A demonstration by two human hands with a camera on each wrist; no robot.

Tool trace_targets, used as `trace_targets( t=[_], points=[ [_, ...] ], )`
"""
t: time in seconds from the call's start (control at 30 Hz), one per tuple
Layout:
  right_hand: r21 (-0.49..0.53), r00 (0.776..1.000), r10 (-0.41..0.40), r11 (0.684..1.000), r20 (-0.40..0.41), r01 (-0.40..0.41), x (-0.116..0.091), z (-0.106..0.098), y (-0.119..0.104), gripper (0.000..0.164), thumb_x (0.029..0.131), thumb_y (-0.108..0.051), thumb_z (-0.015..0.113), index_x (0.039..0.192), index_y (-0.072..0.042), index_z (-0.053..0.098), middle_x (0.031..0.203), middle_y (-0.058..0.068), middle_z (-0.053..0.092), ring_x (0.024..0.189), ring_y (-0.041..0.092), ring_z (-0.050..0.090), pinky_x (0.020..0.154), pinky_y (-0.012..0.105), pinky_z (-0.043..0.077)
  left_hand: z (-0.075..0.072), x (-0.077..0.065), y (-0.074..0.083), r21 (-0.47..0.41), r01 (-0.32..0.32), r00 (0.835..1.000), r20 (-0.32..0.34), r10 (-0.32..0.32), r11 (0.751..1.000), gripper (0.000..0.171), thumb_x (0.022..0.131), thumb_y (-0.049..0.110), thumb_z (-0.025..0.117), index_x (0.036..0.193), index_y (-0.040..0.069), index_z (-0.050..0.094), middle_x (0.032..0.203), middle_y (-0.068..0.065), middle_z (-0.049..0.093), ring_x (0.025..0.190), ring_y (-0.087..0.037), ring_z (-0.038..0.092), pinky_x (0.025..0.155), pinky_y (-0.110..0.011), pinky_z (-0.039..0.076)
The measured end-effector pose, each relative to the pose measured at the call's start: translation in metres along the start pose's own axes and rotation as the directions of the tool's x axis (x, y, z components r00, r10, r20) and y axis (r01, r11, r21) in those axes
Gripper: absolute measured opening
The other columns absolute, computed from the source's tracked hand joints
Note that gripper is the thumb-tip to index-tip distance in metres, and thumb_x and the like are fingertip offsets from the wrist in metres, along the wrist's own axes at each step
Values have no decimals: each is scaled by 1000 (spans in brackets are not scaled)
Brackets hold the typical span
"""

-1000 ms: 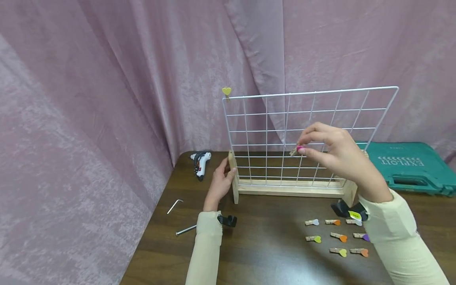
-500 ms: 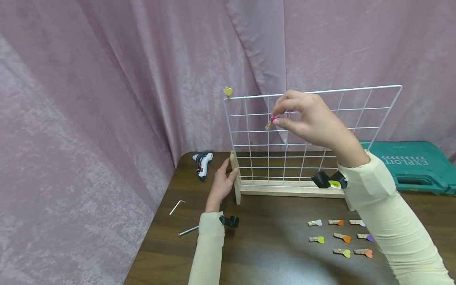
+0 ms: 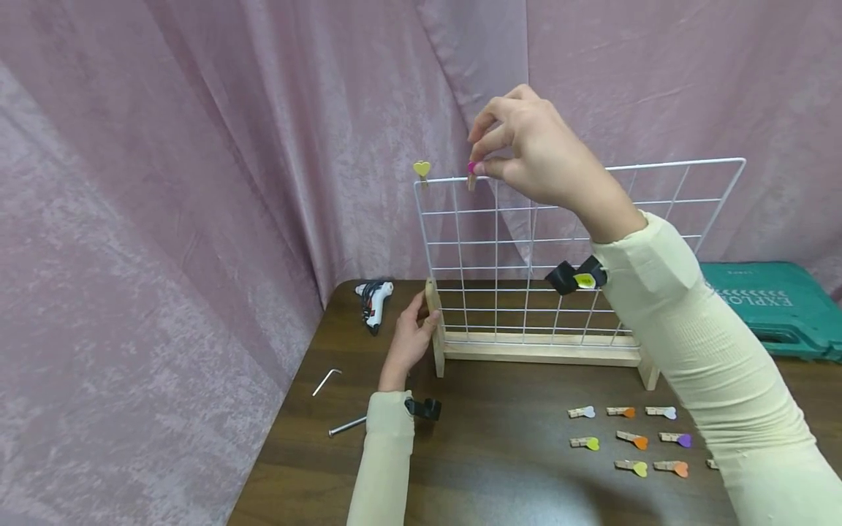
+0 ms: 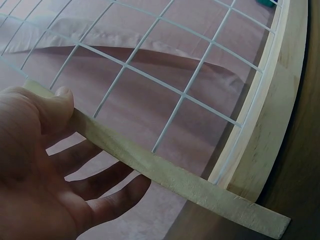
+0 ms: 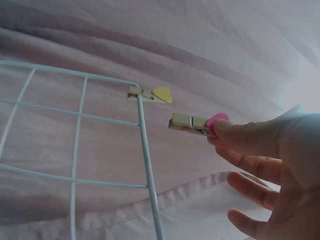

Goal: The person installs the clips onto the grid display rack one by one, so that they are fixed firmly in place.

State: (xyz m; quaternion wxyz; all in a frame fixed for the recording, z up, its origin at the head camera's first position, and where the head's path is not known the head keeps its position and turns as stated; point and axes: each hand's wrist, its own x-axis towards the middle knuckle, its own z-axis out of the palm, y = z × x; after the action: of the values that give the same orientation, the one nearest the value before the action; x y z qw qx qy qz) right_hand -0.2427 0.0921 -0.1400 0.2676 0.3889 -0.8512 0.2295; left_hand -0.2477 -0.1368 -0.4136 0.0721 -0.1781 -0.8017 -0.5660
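My right hand (image 3: 526, 146) pinches a small wooden clothespin (image 3: 471, 181) with a pink heart, by its heart end, near the top bar of a white wire grid (image 3: 677, 164). In the right wrist view this clothespin (image 5: 187, 123) hangs apart from the wire, jaws pointing toward it. A clothespin with a yellow heart (image 5: 162, 94) is clipped on the grid's top left corner. The left hand (image 3: 408, 340) grips the wooden side post (image 4: 150, 160) of the grid's stand, thumb on one side and fingers on the other.
Several heart clothespins (image 3: 631, 440) lie in rows at the front right. A green case (image 3: 756, 292) stands behind the right arm. On the left are a glue gun (image 3: 376, 303), a hex key (image 3: 325, 381) and a metal rod (image 3: 347, 427) partly under the left sleeve.
My right hand has risen and moved left with the pink-heart clothespin, from before the middle of the grid to its top bar. The left hand keeps its hold on the post.
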Motion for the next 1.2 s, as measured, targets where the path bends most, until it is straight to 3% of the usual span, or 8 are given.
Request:
trace_targets(
  t=[0.43, 1.2],
  points=[
    [6, 994, 74, 997, 79, -75, 32, 5, 7, 6, 78, -7, 72, 78, -2, 74, 102, 3, 59, 103, 21, 39, 86, 36, 32, 0, -1, 2, 12, -11, 1000, -5, 11, 1000, 45, 95, 6, 50, 137, -2, 38, 122, -27, 51, 111, -37, 52, 85, -43, 49],
    [-42, 993, 52, 998, 110, -47, 38, 20, 9, 4, 75, -5, 71, 73, -2, 73, 93, 5, 57, 92, 24, 41, 79, 35, 33, 1, -3, 7, 24, 8, 1000, -6, -8, 1000, 44, 95, 4, 48, 137, -2, 38, 122, -28, 51, 111, -38, 52, 84, -41, 50]
  ],
)
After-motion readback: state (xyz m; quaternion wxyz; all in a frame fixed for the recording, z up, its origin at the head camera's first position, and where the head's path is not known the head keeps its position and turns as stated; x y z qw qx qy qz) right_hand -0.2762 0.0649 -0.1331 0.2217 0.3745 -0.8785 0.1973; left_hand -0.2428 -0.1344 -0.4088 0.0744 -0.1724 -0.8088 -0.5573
